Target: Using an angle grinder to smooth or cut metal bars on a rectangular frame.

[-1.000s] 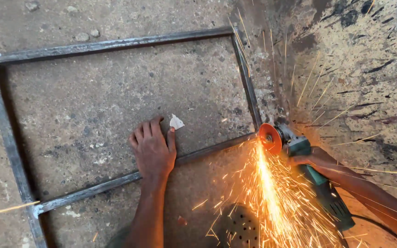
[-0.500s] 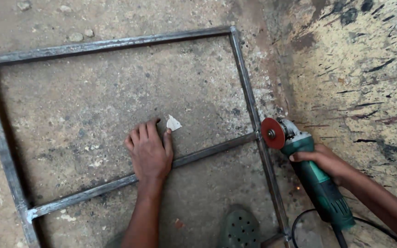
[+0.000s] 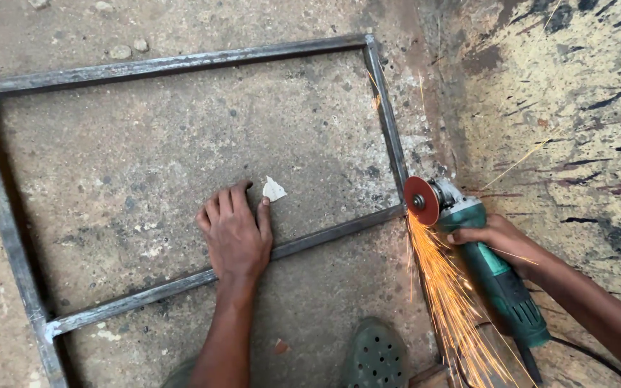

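Observation:
A grey steel frame [image 3: 174,63] of welded bars lies flat on the concrete floor. My left hand [image 3: 234,233] presses palm-down on its cross bar [image 3: 325,232], fingers spread. My right hand [image 3: 496,237] grips a green angle grinder [image 3: 499,276]. The grinder's red disc [image 3: 421,200] touches the joint where the cross bar meets the right upright. Orange sparks [image 3: 448,302] stream down toward me from the disc.
A small white scrap [image 3: 274,190] lies just past my left fingertips. A green perforated clog [image 3: 375,356] shows at the bottom edge. The grinder's black cable [image 3: 591,350] trails off at the lower right. A yellow wall [image 3: 576,108] streaked with black marks runs along the right.
One second ago the disc threw a heavy shower of sparks. Half a second ago it was lifted with no sparks. Now it is back on the joint and sparking; my left hand stays put.

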